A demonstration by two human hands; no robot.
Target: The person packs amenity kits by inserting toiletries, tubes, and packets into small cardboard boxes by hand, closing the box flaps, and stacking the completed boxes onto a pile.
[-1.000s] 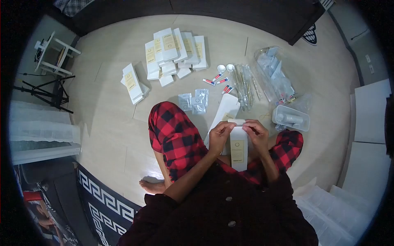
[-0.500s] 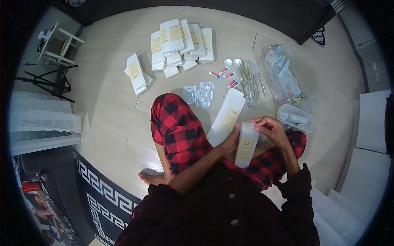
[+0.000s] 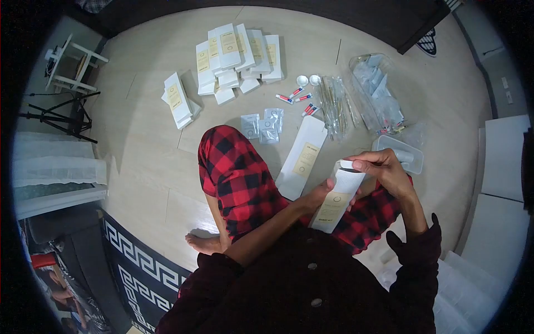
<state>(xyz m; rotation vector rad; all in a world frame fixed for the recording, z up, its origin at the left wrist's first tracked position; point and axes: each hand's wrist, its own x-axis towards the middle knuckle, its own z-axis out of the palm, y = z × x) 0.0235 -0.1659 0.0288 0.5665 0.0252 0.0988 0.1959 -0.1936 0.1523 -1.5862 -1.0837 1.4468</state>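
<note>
White box (image 3: 337,199) now more aslant

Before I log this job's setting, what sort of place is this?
Probably a room in a home: a patterned rug lies on the floor, and a bare foot shows nearby.

White box (image 3: 349,179), pale-yellow label (image 3: 332,209)

Head-worn wide view, close above shirt (image 3: 272,295), facing forward-down at floor (image 3: 144,153).
</note>
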